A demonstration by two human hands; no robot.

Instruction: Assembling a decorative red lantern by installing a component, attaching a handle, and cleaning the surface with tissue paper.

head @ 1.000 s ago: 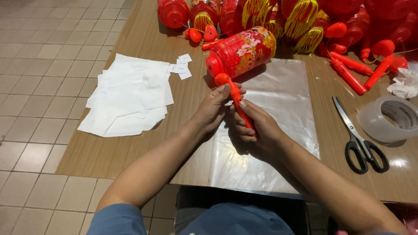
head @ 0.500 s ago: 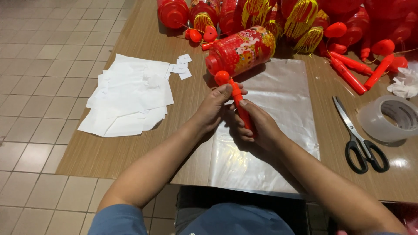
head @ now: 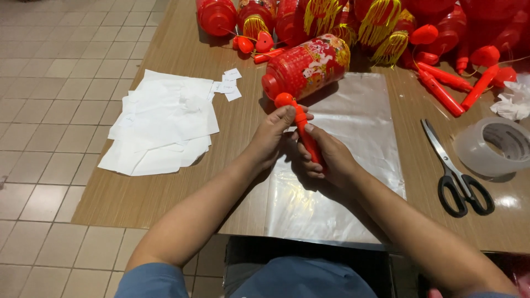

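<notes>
gripping 1 red stick (head: 302,128), 2 hands

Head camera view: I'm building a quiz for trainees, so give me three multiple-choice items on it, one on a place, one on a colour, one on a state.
1. The scissors lie
A. right of the clear plastic sheet
B. on the white papers
C. on the floor

2. The stick in both hands is
A. blue
B. red
C. white

3. The red lantern nearest the hands
A. stands upright
B. hangs
C. lies on its side

Answers: 1 A, they rest on bare table; 2 B, left hand and right hand grip it; 3 C, its end faces the hands.
</notes>
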